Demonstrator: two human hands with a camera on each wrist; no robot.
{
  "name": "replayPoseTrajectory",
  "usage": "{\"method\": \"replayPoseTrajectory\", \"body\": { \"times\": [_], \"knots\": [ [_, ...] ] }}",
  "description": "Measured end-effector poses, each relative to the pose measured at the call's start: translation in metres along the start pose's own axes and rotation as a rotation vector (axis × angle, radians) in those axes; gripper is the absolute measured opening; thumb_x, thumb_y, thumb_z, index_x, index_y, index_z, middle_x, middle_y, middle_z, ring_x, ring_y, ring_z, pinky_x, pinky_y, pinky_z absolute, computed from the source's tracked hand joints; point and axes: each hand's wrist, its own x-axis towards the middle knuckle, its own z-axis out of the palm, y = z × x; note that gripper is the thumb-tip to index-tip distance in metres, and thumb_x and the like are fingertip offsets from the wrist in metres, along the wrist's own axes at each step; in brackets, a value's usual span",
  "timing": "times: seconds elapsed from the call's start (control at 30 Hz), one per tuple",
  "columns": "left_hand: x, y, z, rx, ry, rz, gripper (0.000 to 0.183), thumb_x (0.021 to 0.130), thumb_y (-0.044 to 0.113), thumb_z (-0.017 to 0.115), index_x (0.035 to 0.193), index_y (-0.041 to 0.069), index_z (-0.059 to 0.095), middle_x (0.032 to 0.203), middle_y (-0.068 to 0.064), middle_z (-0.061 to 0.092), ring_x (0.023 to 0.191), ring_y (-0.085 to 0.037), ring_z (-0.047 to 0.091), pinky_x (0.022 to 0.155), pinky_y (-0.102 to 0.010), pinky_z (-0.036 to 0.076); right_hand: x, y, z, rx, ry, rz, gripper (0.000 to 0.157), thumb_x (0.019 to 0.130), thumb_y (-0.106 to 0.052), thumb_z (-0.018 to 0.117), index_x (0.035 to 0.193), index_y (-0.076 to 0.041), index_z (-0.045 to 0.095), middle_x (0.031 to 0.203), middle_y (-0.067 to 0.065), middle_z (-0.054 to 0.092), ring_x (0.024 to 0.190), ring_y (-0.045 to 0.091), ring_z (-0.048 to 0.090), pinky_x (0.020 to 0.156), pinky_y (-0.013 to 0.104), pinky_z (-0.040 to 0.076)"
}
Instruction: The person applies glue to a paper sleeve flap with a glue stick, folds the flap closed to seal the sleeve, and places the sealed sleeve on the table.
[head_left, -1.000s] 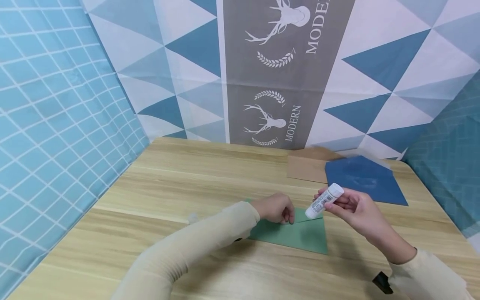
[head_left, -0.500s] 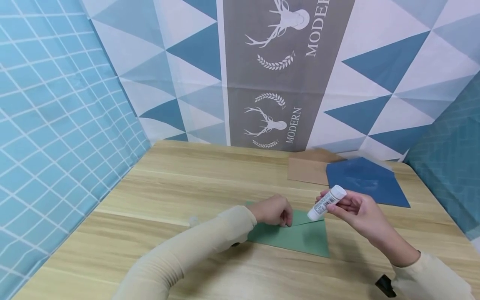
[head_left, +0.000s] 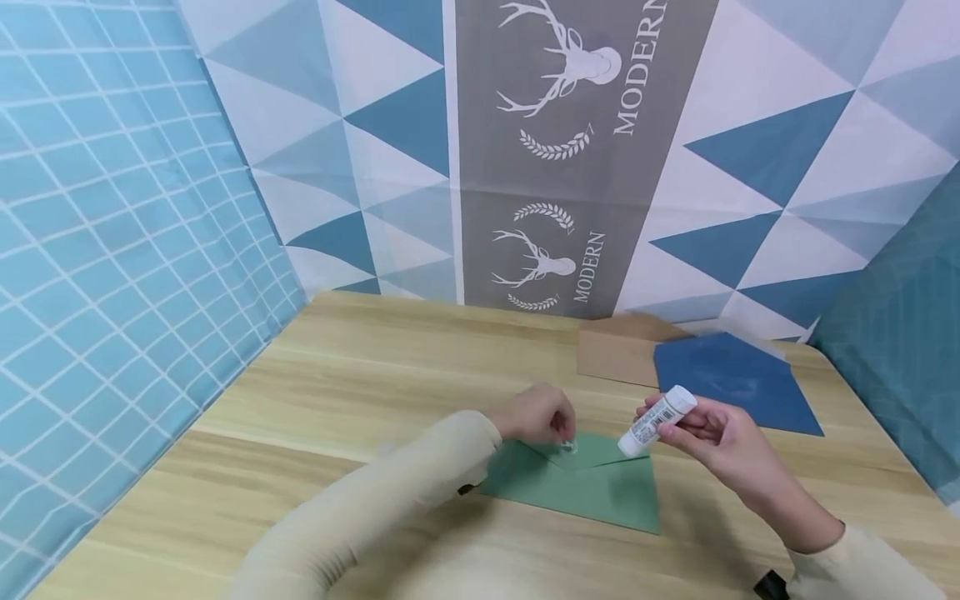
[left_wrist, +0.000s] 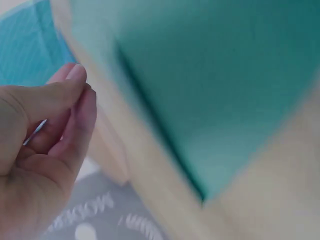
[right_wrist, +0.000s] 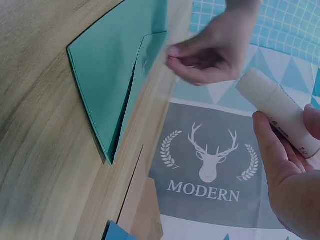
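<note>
A green envelope (head_left: 570, 496) lies on the wooden table, its pointed flap (head_left: 600, 450) folded over the body. A small whitish mark (head_left: 572, 447) shows on the flap near my left fingertips. My left hand (head_left: 536, 414) hovers just over the flap, thumb and fingers drawn together; in the left wrist view nothing shows between the fingertips (left_wrist: 75, 75). Between thumb and fingers, my right hand (head_left: 723, 437) holds a white glue stick (head_left: 657, 422) tilted above the envelope's right side. Its printed label faces up in the head view; the right wrist view also shows the tube (right_wrist: 277, 110).
A brown envelope (head_left: 615, 354) and a blue envelope (head_left: 738, 379) lie overlapping at the back right of the table (head_left: 375, 358), near the patterned wall. A blue gridded sheet (head_left: 112, 208) hangs along the left side.
My left hand has lifted slightly off the envelope and back, uncovering the flap's point and the whitish mark. The right hand keeps the glue stick nearly still. The head view has tilted a little upward.
</note>
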Motion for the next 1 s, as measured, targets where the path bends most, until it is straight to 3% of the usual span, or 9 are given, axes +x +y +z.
{"method": "replayPoseTrajectory", "body": {
  "times": [0.17, 0.3, 0.47, 0.7, 0.83, 1.0],
  "knots": [
    [-0.025, -0.015, -0.025, 0.088, -0.005, -0.17, 0.022, 0.074, 0.001, 0.078, 0.096, 0.003, 0.071, 0.096, -0.007, 0.071, 0.086, -0.014, 0.062, 0.08, -0.023, 0.052, -0.001, 0.004, 0.0, 0.024, 0.012, 0.004, 0.036, 0.091, -0.001, 0.061, 0.126, -0.009, 0.061, 0.112, -0.014, 0.071, 0.102, 0.0, 0.067, 0.079, 0.016, 0.056],
    [-0.048, -0.027, -0.027, 0.133, -0.012, -0.258, 0.042, 0.07, 0.01, 0.084, 0.108, 0.001, 0.068, 0.109, -0.01, 0.07, 0.102, -0.022, 0.064, 0.092, -0.033, 0.052, -0.001, 0.004, -0.001, 0.018, 0.018, 0.013, 0.036, 0.091, -0.002, 0.061, 0.126, -0.008, 0.06, 0.112, -0.015, 0.071, 0.102, 0.0, 0.067, 0.079, 0.016, 0.056],
    [-0.064, -0.034, -0.013, 0.138, -0.009, -0.264, 0.058, 0.069, 0.016, 0.085, 0.12, 0.0, 0.062, 0.119, -0.009, 0.067, 0.11, -0.022, 0.062, 0.099, -0.033, 0.05, -0.002, 0.006, -0.003, 0.007, 0.03, 0.031, 0.035, 0.091, -0.003, 0.062, 0.124, -0.012, 0.062, 0.11, -0.016, 0.071, 0.101, -0.001, 0.067, 0.078, 0.016, 0.056],
    [-0.067, -0.035, -0.005, 0.204, 0.028, -0.221, 0.064, 0.065, 0.015, 0.088, 0.121, 0.002, 0.06, 0.115, -0.008, 0.064, 0.103, -0.018, 0.061, 0.093, -0.028, 0.052, -0.001, 0.006, -0.005, -0.023, 0.04, 0.04, 0.034, 0.091, -0.005, 0.062, 0.125, -0.009, 0.061, 0.111, -0.017, 0.071, 0.101, -0.001, 0.067, 0.078, 0.017, 0.056],
    [-0.065, -0.036, -0.009, 0.101, 0.035, -0.249, 0.062, 0.062, 0.013, 0.09, 0.115, 0.003, 0.061, 0.11, -0.007, 0.059, 0.096, -0.016, 0.056, 0.088, -0.028, 0.052, -0.002, 0.006, -0.005, -0.032, 0.041, 0.047, 0.035, 0.091, -0.006, 0.062, 0.126, -0.007, 0.06, 0.112, -0.018, 0.07, 0.101, -0.002, 0.067, 0.078, 0.016, 0.056],
    [-0.063, -0.043, -0.016, -0.265, -0.014, -0.358, 0.046, 0.063, 0.002, 0.087, 0.099, 0.005, 0.059, 0.096, -0.004, 0.058, 0.086, -0.014, 0.05, 0.081, -0.025, 0.048, -0.002, 0.006, -0.005, -0.031, 0.046, 0.057, 0.037, 0.091, -0.005, 0.062, 0.127, -0.002, 0.058, 0.111, -0.018, 0.07, 0.101, -0.002, 0.067, 0.079, 0.016, 0.056]
  ]
}}
